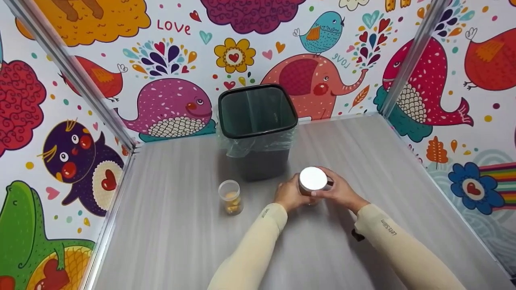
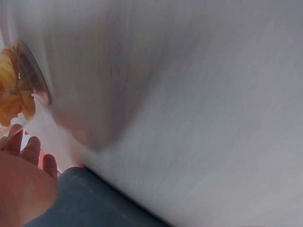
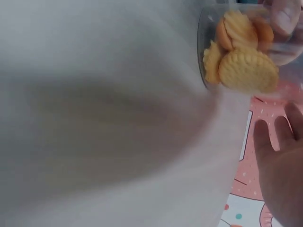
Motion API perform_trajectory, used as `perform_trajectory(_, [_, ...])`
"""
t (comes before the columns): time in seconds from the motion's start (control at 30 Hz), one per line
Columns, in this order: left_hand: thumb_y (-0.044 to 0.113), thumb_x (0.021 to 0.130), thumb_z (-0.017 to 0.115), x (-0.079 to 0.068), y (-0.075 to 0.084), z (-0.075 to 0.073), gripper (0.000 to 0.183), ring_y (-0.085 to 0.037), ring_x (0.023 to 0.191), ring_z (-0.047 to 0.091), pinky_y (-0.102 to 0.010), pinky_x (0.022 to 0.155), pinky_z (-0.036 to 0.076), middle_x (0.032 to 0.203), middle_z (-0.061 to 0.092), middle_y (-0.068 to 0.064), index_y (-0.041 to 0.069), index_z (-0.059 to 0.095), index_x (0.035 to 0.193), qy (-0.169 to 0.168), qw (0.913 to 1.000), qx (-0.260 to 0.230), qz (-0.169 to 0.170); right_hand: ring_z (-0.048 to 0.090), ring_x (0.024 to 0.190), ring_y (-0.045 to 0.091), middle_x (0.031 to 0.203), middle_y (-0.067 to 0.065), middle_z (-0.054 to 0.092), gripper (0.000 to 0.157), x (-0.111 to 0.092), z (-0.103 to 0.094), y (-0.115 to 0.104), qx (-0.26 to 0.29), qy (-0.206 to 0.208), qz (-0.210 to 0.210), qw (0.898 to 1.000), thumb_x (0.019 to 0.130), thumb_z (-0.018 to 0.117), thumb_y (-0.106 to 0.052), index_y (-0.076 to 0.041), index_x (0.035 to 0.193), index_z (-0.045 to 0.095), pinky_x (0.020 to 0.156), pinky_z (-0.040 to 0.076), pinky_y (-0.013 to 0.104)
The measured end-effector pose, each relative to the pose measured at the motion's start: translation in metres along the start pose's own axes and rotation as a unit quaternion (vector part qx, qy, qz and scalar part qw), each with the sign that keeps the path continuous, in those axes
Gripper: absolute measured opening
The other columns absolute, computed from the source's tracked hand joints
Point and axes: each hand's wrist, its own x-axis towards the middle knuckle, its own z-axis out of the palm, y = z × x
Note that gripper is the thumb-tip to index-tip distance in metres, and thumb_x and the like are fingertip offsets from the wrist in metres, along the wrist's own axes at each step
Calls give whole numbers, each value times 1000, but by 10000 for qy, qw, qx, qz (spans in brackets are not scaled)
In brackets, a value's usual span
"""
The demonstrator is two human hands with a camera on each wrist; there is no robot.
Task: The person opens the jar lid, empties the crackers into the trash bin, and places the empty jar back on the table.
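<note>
A clear jar of biscuits (image 3: 248, 71) stands between both hands, topped by a round white lid (image 1: 313, 178). My left hand (image 1: 291, 194) holds the jar from its left side. My right hand (image 1: 340, 191) grips around the lid from the right, with the thumb in front and fingers behind. In the left wrist view the jar's biscuits (image 2: 12, 90) show at the left edge, above the left fingers (image 2: 31, 150). A second clear jar (image 1: 229, 188), open at the top, stands to the left and has yellowish pieces at its bottom.
A dark bin (image 1: 262, 163) with a thin plastic liner (image 1: 242, 146) stands just behind the jars. The grey tabletop (image 1: 173, 225) has wood-like streaks. Walls with cartoon prints (image 1: 173, 104) and metal corner posts (image 1: 415, 60) enclose it at the back and sides.
</note>
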Motion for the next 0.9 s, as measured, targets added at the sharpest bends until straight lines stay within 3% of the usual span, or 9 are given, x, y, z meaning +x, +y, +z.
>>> perform_trajectory(0.17, [51,69,88,1,0,0,91,-19,121,57,-38,107,38,133,62,1,16,50,143,-116,9999,-10,-32,38,137,39,151,17,41,88,5,-9,4,-32,-416,194,9989,78,86,-16,-5,152,39,106,30,65])
perform_trajectory(0.47, [52,66,89,2,-1,-1,89,-19,116,60,-38,104,41,128,65,1,16,53,139,-35,9999,99,63,45,129,39,145,26,45,91,-8,8,-27,-123,309,31,9994,74,89,-10,8,147,37,104,36,56])
perform_trajectory(0.77, [52,66,89,3,-2,2,90,-22,118,58,-39,104,41,130,64,2,18,52,141,-66,9999,87,-88,44,130,41,144,20,48,88,0,-4,-24,168,-147,244,9995,73,89,-7,2,147,42,103,35,62])
perform_trajectory(0.9, [52,66,89,3,-4,3,90,-23,117,59,-40,103,42,128,65,1,18,53,140,-8,10000,92,-30,45,130,39,144,21,48,90,-3,1,-25,156,4,187,9997,72,89,-7,5,147,40,104,34,59])
